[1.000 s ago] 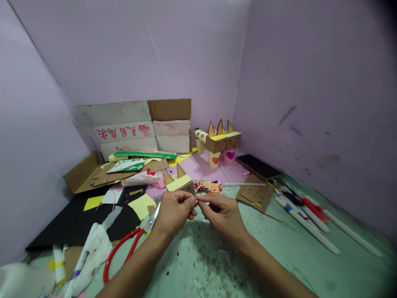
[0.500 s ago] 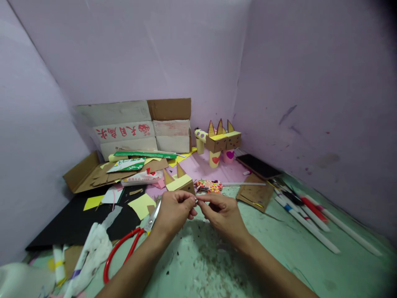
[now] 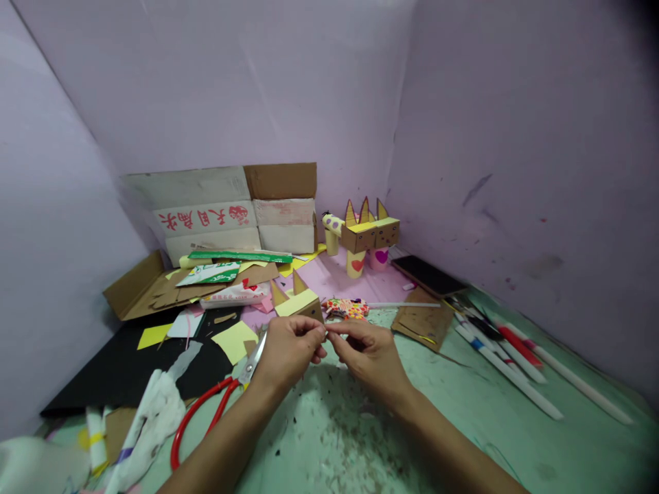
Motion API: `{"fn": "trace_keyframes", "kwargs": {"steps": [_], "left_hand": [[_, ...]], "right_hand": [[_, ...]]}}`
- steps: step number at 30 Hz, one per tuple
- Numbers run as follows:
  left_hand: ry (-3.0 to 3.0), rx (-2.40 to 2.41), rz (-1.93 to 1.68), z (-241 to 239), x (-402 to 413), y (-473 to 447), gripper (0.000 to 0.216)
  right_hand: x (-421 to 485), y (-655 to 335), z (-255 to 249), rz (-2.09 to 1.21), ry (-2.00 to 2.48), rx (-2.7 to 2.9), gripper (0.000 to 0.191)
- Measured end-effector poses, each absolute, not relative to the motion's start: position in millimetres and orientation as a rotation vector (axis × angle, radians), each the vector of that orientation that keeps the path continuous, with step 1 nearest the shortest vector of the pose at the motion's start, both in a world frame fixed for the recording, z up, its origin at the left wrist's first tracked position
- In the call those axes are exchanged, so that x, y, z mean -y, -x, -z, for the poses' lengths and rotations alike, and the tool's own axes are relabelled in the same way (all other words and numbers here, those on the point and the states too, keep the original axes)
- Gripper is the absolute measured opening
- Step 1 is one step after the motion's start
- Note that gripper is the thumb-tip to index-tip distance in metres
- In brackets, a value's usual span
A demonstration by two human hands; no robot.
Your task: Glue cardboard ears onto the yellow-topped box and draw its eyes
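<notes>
My left hand [image 3: 296, 346] and my right hand [image 3: 368, 353] meet fingertip to fingertip over the green tabletop. Both are closed in a pinch around something tiny and pale that is too small to name. Just behind my left hand sits a small cardboard box head [image 3: 298, 305] with pointed ears and a dark eye dot; its lower part is hidden by the hand. Red-handled scissors [image 3: 206, 405] lie left of my left forearm, blades partly behind the wrist. Beyond my right hand lies a floral-patterned piece [image 3: 347, 308] beside a thin white stick [image 3: 406, 304].
Two eared cardboard figures [image 3: 371, 235] on paper-wrapped legs stand at the back. A phone [image 3: 430, 274], cardboard scraps [image 3: 422, 322] and several pens [image 3: 509, 374] lie right. A folded carton [image 3: 206, 209], a black sheet [image 3: 123, 374] and a stained white tissue [image 3: 159, 422] are left.
</notes>
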State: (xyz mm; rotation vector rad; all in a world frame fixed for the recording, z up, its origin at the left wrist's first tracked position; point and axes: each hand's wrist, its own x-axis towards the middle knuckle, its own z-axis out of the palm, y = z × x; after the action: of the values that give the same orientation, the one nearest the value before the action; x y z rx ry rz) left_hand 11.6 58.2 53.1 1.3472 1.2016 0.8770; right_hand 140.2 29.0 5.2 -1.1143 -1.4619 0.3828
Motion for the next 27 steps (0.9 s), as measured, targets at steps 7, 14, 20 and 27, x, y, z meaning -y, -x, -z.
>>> {"fn": "trace_keyframes", "kwargs": {"steps": [7,14,20,27], "left_hand": [[-1.344,-1.183,-0.880,-52,-58,-11,0.011],[-1.297,-1.200,-0.906,-49,-55,-11,0.010],[-1.149,-1.237,-1.018,-33,-36,-7,0.011],[-0.992,-1.195,-1.124,-12,-19,-17,0.023]], "right_hand": [[-30,-141,-5,-0.372,1.129,1.459,0.018],[-27,-137,-5,-0.454,1.117,1.433,0.018],[-28,-136,-4,-0.755,1.183,1.401,0.015],[-26,-149,7,-0.829,1.232,1.380,0.021]]}}
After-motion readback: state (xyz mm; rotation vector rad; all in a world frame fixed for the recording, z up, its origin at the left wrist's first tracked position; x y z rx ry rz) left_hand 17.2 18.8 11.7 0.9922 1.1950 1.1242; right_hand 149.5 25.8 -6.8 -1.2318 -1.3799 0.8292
